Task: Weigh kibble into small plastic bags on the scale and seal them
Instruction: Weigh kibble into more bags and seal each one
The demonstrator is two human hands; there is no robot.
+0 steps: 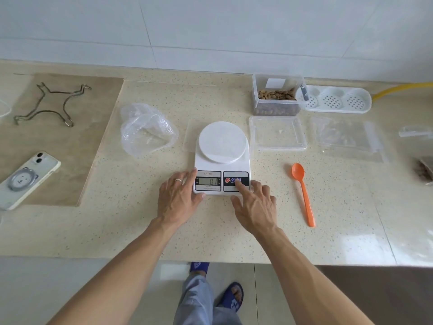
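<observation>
Here, at frame centre, the left hand (179, 198) rests flat-fingered against the scale (222, 160); the right hand (255, 205) presses a button, forefinger extended. Kibble container (277, 96) sits upper right, bags (346, 139) right, nearer the right hand.

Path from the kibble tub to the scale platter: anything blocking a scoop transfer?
Nothing visible. The kibble tub is open, its lid lying flat between it and the scale, low enough to pass over. The platter is bare. The orange spoon lies free to the right.
</observation>
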